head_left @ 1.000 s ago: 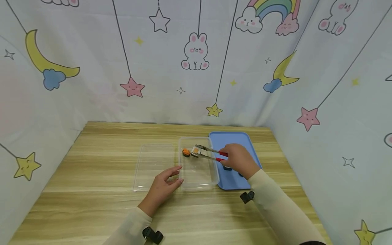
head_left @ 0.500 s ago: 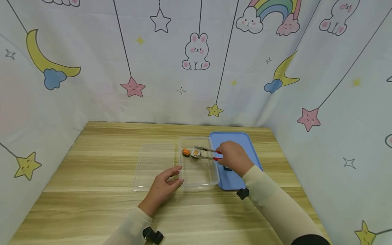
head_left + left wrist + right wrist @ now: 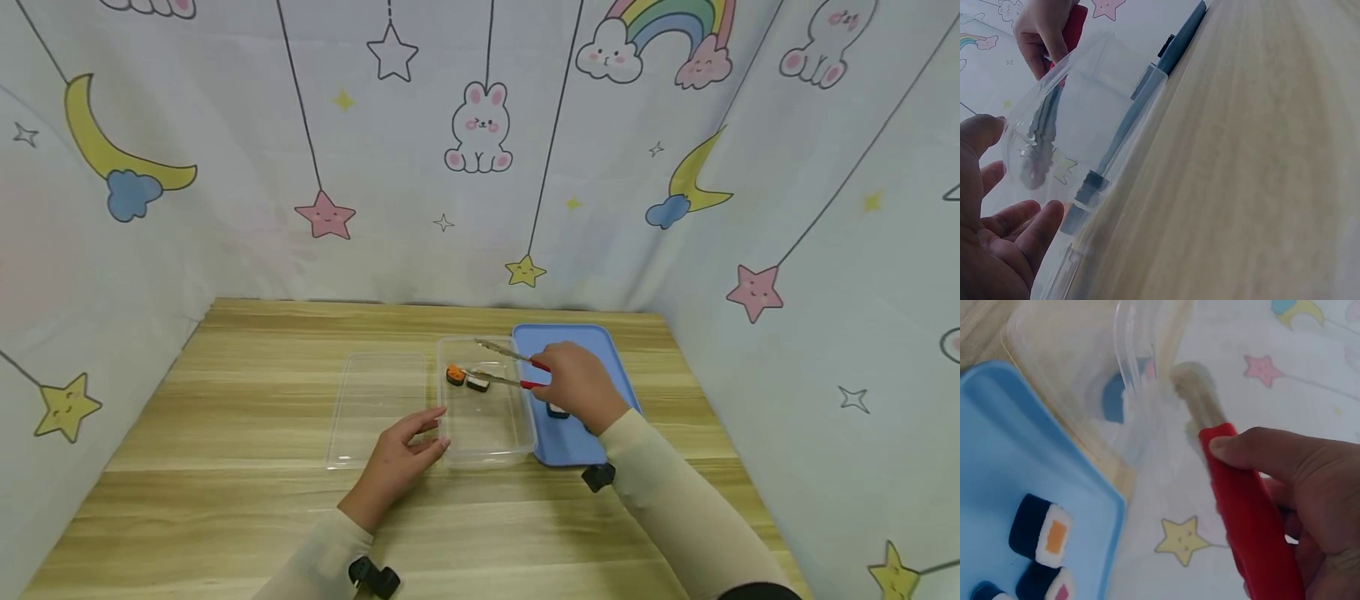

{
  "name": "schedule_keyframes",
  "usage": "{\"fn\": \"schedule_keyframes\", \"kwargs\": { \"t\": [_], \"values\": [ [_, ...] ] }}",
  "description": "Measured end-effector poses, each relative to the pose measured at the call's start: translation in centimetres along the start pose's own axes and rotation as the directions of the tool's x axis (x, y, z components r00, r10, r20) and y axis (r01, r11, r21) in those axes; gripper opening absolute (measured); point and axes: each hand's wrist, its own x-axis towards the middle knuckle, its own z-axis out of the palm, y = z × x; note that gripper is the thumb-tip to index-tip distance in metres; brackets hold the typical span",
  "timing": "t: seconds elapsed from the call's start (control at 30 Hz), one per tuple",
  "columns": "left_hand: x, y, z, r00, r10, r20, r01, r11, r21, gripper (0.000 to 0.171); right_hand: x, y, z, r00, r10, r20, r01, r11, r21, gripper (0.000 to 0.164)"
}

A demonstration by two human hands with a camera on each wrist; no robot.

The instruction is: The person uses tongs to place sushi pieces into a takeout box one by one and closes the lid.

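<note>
Red-handled metal tongs (image 3: 504,351): gripped in right hand (image 3: 583,385), tips apart. Black-and-white sushi-shaped piece (image 3: 477,385): inside clear plastic box (image 3: 483,429); probably light, soft; best pinched by its sides. Left hand (image 3: 401,454): fingers relaxed at box's side.

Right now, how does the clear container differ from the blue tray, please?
The clear container is see-through; the blue tray is opaque. The clear container has high walls, while the blue tray has only a low rim. Both are open-topped and hold sushi pieces.
</note>
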Motion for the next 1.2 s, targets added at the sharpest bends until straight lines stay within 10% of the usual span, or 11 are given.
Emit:
{"fn": "schedule_keyframes", "kwargs": {
  "t": [0.43, 0.8, 1.2],
  "values": [
    [0.0, 0.0, 0.1, 1.0, -0.015, 0.004, 0.015, 1.0, 0.014, 0.053, -4.6, 6.6, -1.4, 0.985, 0.107, -0.138, -0.08, 0.979, 0.188, 0.051],
    [0.0, -0.1, 0.2, 1.0, -0.012, 0.001, 0.012, 1.0, 0.008, 0.052, -9.8, 12.1, -0.2, 0.965, 0.257, -0.056, -0.24, 0.947, 0.211, 0.047],
    [-0.1, -0.1, 0.1, 1.0, 0.006, -0.005, -0.006, 1.0, 0.006, 0.053, -12.3, 13.4, 0.3, 0.953, 0.301, 0.024, -0.299, 0.934, 0.197, 0.045]
  ]
}}
